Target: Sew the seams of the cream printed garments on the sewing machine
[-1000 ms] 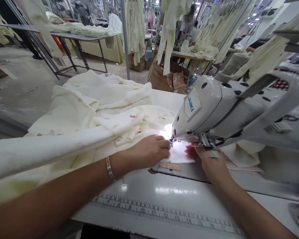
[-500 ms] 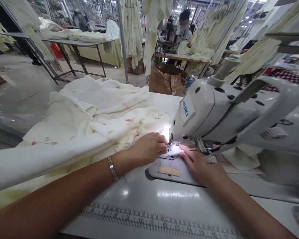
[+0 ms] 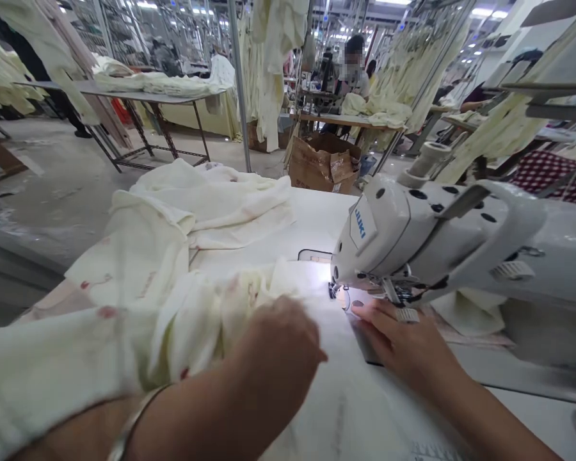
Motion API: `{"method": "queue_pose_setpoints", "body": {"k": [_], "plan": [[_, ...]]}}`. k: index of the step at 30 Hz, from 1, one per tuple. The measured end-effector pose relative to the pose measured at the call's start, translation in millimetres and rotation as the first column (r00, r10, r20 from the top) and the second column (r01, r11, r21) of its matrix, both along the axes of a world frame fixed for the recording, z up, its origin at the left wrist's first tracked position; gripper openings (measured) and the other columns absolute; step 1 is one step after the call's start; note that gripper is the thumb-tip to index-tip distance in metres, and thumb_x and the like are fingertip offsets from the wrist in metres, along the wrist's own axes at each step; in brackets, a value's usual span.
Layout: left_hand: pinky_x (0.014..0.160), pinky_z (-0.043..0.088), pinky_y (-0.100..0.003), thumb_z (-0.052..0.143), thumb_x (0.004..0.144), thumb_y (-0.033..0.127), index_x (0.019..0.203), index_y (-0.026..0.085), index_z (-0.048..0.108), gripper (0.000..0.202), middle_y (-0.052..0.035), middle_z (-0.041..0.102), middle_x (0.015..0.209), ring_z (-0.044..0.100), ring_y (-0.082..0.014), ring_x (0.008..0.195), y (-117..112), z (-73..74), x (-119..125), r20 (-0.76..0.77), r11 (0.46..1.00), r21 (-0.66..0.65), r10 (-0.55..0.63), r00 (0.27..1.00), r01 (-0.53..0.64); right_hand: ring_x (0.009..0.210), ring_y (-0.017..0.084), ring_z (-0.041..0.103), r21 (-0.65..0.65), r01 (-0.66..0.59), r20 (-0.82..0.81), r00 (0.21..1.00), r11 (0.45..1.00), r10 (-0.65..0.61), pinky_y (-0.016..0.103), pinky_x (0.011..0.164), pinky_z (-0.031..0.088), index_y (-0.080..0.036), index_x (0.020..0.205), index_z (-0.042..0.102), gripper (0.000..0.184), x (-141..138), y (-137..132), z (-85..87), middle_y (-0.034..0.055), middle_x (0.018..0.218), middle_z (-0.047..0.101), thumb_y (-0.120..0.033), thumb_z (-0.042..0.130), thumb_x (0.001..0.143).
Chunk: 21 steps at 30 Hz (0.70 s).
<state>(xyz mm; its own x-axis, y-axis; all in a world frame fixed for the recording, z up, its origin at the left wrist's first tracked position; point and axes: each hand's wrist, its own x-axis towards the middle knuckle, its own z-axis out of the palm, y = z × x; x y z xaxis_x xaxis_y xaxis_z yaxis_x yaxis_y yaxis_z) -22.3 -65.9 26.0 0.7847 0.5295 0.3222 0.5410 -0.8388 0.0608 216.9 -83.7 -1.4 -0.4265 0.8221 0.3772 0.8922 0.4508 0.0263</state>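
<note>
A cream fabric (image 3: 187, 320) with small red prints lies bunched across the sewing table (image 3: 312, 218). My left hand (image 3: 278, 349) is closed on a fold of it and is smeared by motion, close to me at the centre. My right hand (image 3: 403, 339) lies flat with fingers stretched out on the fabric, just in front of the presser foot (image 3: 342, 296). The white Juki sewing machine (image 3: 441, 237) stands to the right, its lamp lighting the cloth under the needle.
More cream fabric (image 3: 216, 198) is heaped at the table's far left. A cardboard box (image 3: 324, 163) stands on the floor beyond. A person sits at a far table (image 3: 350, 118). Garments hang from racks; a metal pole (image 3: 240, 83) rises behind the table.
My left hand has pulled back from the needle toward me, dragging the fabric over the plate and the ruler. My right hand stays by the presser foot, flattened on the cloth.
</note>
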Motion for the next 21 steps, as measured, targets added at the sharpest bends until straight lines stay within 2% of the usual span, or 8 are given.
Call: {"method": "queue_pose_setpoints", "body": {"k": [2, 4, 7, 9, 12, 15, 21], "plan": [[0.079, 0.044, -0.040, 0.051, 0.084, 0.018, 0.078, 0.015, 0.057, 0.009, -0.0062, 0.057, 0.076, 0.053, -0.0206, 0.073, 3, 1.3, 14, -0.043, 0.999, -0.004, -0.049, 0.998, 0.049, 0.081, 0.023, 0.062, -0.012, 0.003, -0.032, 0.999, 1.000, -0.003, 0.035, 0.066, 0.044, -0.023, 0.102, 0.062, 0.025, -5, 0, -1.3, 0.0052, 0.091, 0.068, -0.028, 0.042, 0.089], [0.088, 0.039, -0.044, 0.050, 0.085, 0.020, 0.085, 0.015, 0.056, 0.007, -0.0070, 0.057, 0.087, 0.052, -0.0212, 0.081, 13, -6.5, 21, -0.030, 0.996, -0.026, -0.080, 0.996, 0.080, 0.077, 0.021, 0.061, -0.026, 0.043, -0.062, 0.997, 0.999, -0.045, 0.032, 0.059, 0.042, -0.021, 0.098, 0.062, 0.025, -9, 2, -6.0, 0.0063, 0.089, 0.068, -0.031, 0.041, 0.090], [0.101, 0.029, -0.048, 0.049, 0.088, 0.030, 0.105, 0.015, 0.053, 0.023, -0.0102, 0.053, 0.114, 0.048, -0.0240, 0.103, 25, -24.4, 14, -0.023, 0.988, -0.074, -0.137, 0.990, 0.135, 0.071, 0.018, 0.060, -0.045, 0.079, -0.072, 0.994, 0.996, -0.082, 0.028, 0.053, 0.038, -0.019, 0.082, 0.061, 0.025, -12, 5, -11.3, 0.0060, 0.085, 0.067, -0.030, 0.040, 0.090], [0.106, 0.022, -0.048, 0.048, 0.089, 0.029, 0.115, 0.016, 0.049, 0.029, -0.0092, 0.048, 0.124, 0.043, -0.0236, 0.113, 28, -31.5, 5, -0.023, 0.976, -0.115, -0.191, 0.981, 0.187, 0.066, 0.016, 0.059, -0.082, 0.076, -0.073, 0.994, 0.994, -0.082, 0.026, 0.051, 0.036, -0.019, 0.075, 0.057, 0.023, -13, 5, -10.3, 0.0034, 0.077, 0.065, -0.027, 0.040, 0.089], [0.109, 0.014, -0.048, 0.047, 0.090, 0.028, 0.119, 0.018, 0.046, 0.031, -0.0068, 0.048, 0.126, 0.041, -0.0217, 0.116, 30, -32.0, -2, -0.009, 0.962, -0.166, -0.220, 0.975, 0.216, 0.060, 0.014, 0.056, -0.139, 0.048, -0.078, 0.995, 0.989, -0.059, 0.025, 0.049, 0.035, -0.020, 0.071, 0.052, 0.022, -13, 2, -4.5, -0.0002, 0.066, 0.061, -0.024, 0.039, 0.088], [0.110, 0.009, -0.048, 0.049, 0.089, 0.031, 0.119, 0.019, 0.046, 0.032, -0.0057, 0.049, 0.125, 0.042, -0.0208, 0.116, 32, -28.5, 0, 0.005, 0.956, -0.181, -0.233, 0.972, 0.230, 0.060, 0.013, 0.056, -0.163, 0.027, -0.091, 0.995, 0.986, -0.042, 0.025, 0.049, 0.035, -0.021, 0.071, 0.050, 0.022, -12, 0, -2.4, -0.0011, 0.064, 0.059, -0.022, 0.036, 0.088], [0.110, 0.007, -0.050, 0.049, 0.089, 0.034, 0.116, 0.017, 0.048, 0.031, -0.0067, 0.052, 0.120, 0.046, -0.0202, 0.111, 41, -27.8, 5, 0.000, 0.958, -0.170, -0.235, 0.972, 0.231, 0.057, 0.013, 0.055, -0.102, 0.005, -0.103, 0.995, 0.995, -0.015, 0.026, 0.051, 0.038, -0.021, 0.074, 0.053, 0.023, -6, 0, -14.4, 0.0004, 0.068, 0.060, -0.026, 0.037, 0.089]]}}
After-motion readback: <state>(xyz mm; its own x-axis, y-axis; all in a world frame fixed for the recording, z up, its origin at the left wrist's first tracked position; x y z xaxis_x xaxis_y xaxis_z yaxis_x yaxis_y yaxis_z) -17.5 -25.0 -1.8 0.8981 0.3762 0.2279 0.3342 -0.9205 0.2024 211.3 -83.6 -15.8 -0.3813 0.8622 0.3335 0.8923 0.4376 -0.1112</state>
